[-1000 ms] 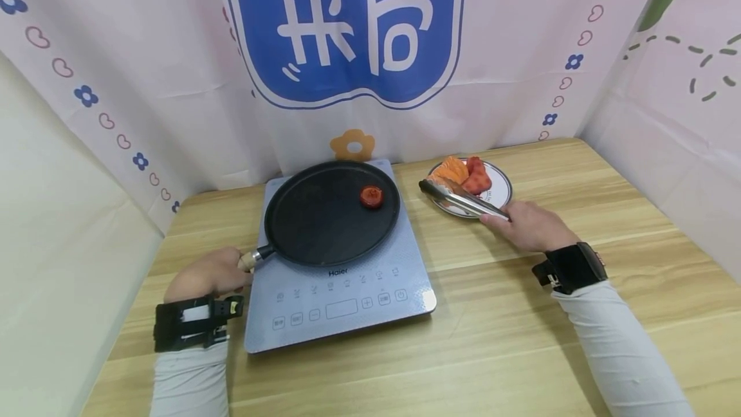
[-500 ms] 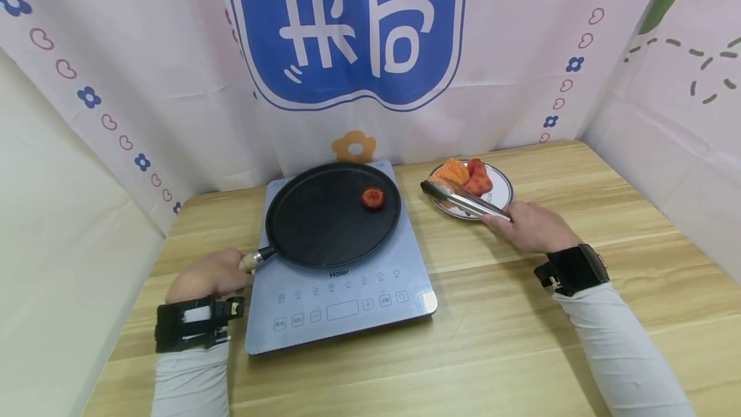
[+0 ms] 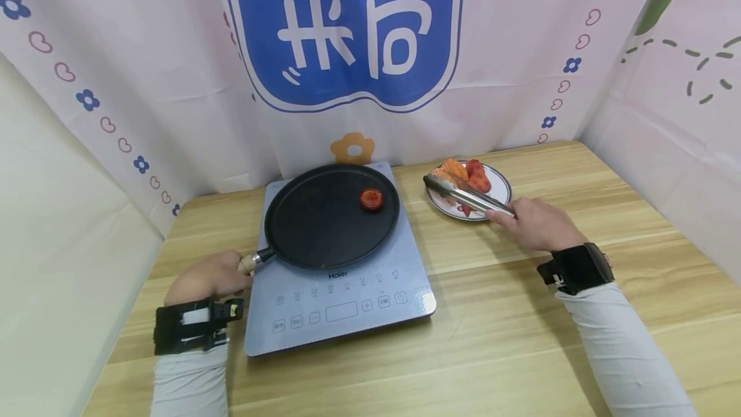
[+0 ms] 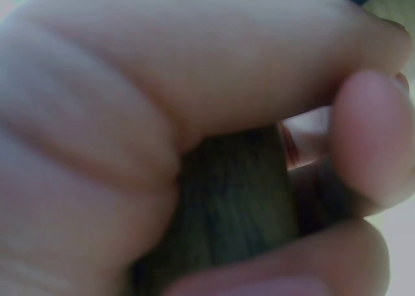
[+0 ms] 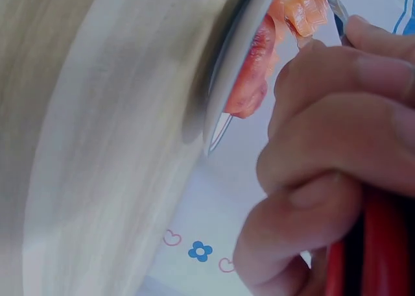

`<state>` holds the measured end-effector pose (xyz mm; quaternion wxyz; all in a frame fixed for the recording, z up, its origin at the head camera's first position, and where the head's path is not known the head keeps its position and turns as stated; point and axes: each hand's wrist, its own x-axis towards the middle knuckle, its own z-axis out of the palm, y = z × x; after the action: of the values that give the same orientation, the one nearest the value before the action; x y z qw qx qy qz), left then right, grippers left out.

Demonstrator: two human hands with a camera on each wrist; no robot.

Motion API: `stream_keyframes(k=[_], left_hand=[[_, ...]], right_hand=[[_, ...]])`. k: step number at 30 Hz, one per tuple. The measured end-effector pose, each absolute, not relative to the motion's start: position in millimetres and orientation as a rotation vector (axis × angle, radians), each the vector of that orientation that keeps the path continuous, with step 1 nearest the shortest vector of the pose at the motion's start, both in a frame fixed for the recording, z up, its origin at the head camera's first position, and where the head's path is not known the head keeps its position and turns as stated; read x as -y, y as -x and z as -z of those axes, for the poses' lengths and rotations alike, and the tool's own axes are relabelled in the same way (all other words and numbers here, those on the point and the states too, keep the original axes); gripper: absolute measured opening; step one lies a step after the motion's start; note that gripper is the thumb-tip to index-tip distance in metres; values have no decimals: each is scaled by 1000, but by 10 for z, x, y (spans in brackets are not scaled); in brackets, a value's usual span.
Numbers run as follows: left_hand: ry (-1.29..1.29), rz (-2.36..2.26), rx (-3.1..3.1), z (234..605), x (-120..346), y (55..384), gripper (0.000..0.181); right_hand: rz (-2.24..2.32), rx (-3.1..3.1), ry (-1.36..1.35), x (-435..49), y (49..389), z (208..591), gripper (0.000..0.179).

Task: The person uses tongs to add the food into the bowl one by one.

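Note:
My left hand grips the wooden handle of a flat black pan. In the left wrist view, its fingers curl round that dark, blurred handle. A round red slice lies at the pan's right side. Metal tongs with dark tips are in my right hand, their tips over the left side of a white plate. An orange ridged piece and a red drumstick-shaped piece are on the plate. Another orange piece shows by the tongs in the right wrist view; cannot tell whether they pinch it.
Beneath the pan is a grey induction cooker with touch controls along its front. It stands on a wooden table. A printed cloth hangs right behind the pan and plate, and a pale wall borders the left side.
The tongs and my right hand have shifted slightly right and away from me, and more of the plate's near left part shows, with its red print. My left hand and the pan stay put.

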<state>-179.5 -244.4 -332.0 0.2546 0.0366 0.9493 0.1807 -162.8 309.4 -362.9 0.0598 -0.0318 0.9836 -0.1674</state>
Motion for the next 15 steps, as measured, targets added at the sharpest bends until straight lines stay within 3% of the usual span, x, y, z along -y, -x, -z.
stream_keyframes(k=[15], left_hand=[[-119, -518, -2572, 3316, 2442, 1795, 14]], right_hand=[[470, -3023, 96, -3095, 1590, 3519, 57]])
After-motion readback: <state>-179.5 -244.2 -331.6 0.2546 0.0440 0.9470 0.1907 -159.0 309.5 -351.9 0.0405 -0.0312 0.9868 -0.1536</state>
